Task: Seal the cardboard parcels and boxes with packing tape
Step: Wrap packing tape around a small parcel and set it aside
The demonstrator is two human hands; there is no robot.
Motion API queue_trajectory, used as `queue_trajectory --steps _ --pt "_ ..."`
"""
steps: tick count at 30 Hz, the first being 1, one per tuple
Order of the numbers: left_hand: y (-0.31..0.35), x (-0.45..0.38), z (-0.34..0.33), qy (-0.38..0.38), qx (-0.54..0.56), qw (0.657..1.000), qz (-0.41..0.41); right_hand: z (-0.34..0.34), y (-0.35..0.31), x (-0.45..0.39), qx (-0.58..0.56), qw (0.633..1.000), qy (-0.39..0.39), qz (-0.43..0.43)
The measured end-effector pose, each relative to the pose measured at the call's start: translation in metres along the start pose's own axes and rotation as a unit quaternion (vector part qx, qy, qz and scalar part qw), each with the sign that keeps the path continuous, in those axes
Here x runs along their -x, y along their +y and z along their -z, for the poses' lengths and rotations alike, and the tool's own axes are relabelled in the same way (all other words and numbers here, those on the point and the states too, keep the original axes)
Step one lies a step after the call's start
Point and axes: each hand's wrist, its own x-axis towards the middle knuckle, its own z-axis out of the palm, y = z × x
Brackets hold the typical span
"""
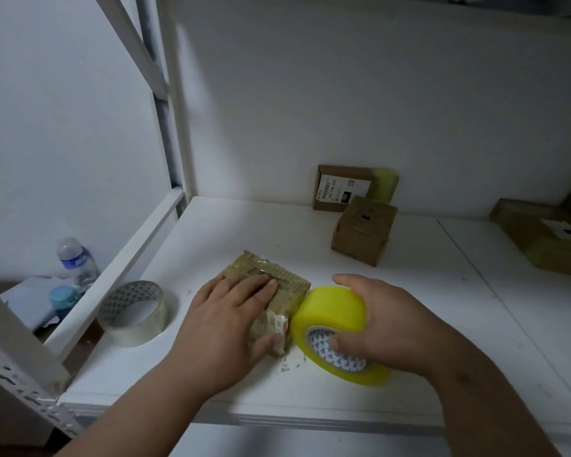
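A small cardboard parcel [279, 285], shiny with tape, lies on the white shelf [426, 324] near its front edge. My left hand [226, 319] lies flat on the parcel's top, with its thumb against the near side. Right beside the parcel my right hand [386, 324] grips a thick yellow tape roll [330, 319], fingers over the rim and thumb in the core. The roll touches the parcel's right end.
A second, clear tape roll [134, 313] lies to the left. A brown box [363, 230] and a labelled flat parcel [342, 188] stand at the back, with another parcel [541, 235] far right. A water bottle [76, 262] stands beyond the rack's white frame [112, 272].
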Motion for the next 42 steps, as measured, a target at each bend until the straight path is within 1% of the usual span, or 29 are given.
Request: queue_trajectory --steps 2,5,7,9,11,14,17,20,22,24,27,30,36,37,39,41,42 --pt "-0.010 -0.006 -0.002 0.009 0.002 1.000 -0.005 0.004 0.009 0.001 -0.023 0.999 -0.028 -0.010" --pt "-0.023 -0.014 0.003 -0.005 -0.005 1.000 -0.004 -0.003 0.011 0.003 -0.111 0.993 -0.031 -0.015" --pt "-0.030 -0.022 0.010 -0.041 -0.019 0.999 0.001 -0.013 0.004 0.003 -0.203 0.979 -0.009 -0.013" --pt "-0.038 -0.036 0.019 -0.087 -0.026 0.996 0.015 -0.023 -0.006 -0.001 -0.300 0.953 0.021 -0.018" --pt "-0.042 -0.050 0.025 -0.139 -0.012 0.989 0.039 -0.032 -0.013 -0.006 -0.366 0.930 0.039 -0.019" --pt "-0.045 -0.060 0.027 -0.187 -0.025 0.981 0.038 -0.047 -0.020 -0.010 -0.398 0.917 0.029 -0.006" --pt "-0.051 -0.064 0.026 -0.200 -0.049 0.978 0.034 -0.060 -0.025 -0.010 -0.424 0.906 0.018 0.000" --pt "-0.058 -0.073 0.022 -0.195 -0.069 0.978 0.035 -0.071 -0.034 -0.012 -0.476 0.878 0.040 -0.006" --pt "-0.062 -0.078 0.018 -0.180 -0.055 0.981 0.044 -0.079 -0.044 -0.014 -0.502 0.863 0.055 -0.007" --pt "-0.064 -0.081 0.016 -0.175 -0.037 0.982 0.056 -0.087 -0.054 -0.016 -0.490 0.868 0.074 -0.003" --pt "-0.062 -0.085 0.018 -0.174 -0.043 0.982 0.054 -0.095 -0.062 -0.017 -0.450 0.889 0.080 -0.015" --pt "-0.060 -0.084 0.015 -0.165 -0.041 0.984 0.059 -0.096 -0.065 -0.016 -0.463 0.881 0.097 -0.025" --pt "-0.065 -0.082 0.010 -0.159 -0.022 0.982 0.097 -0.109 -0.072 -0.009 -0.487 0.864 0.118 -0.048" --pt "-0.066 -0.080 0.009 -0.154 -0.004 0.983 0.097 -0.110 -0.073 -0.008 -0.488 0.864 0.119 -0.045" --pt "-0.067 -0.073 0.004 -0.124 0.084 0.984 0.095 -0.112 -0.074 -0.007 -0.491 0.863 0.119 -0.034" --pt "-0.067 -0.064 -0.001 -0.086 0.190 0.973 0.099 -0.112 -0.076 -0.005 -0.493 0.862 0.116 -0.026" --pt "-0.066 -0.059 -0.002 -0.074 0.223 0.966 0.108 -0.112 -0.076 -0.005 -0.495 0.861 0.115 -0.023"
